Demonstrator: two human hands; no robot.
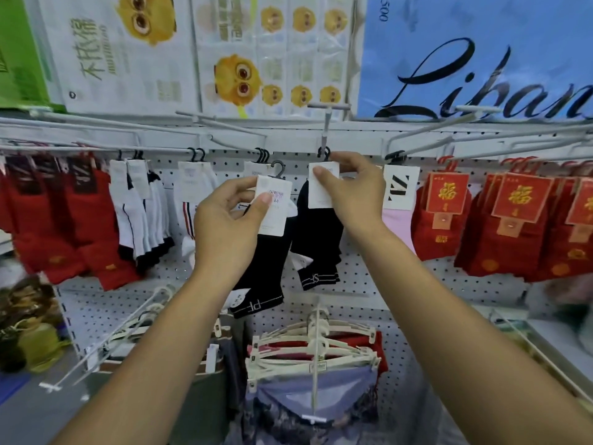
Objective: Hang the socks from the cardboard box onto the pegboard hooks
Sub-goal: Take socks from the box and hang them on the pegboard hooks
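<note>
Socks in black are dangling from both hands. The left hand [224,229] is pinching the white card of one loose pair [263,268], whose plastic hanger [278,168] is pointing free just left of the middle peg [325,130] at the pegboard's [369,284] top edge. The right hand [353,191] is pinching the card of a second pair [321,245] already hanging there. To my eye the peg is getting crowded, so the hanger could miss it and the pair drop, or nudge its neighbour off.
</note>
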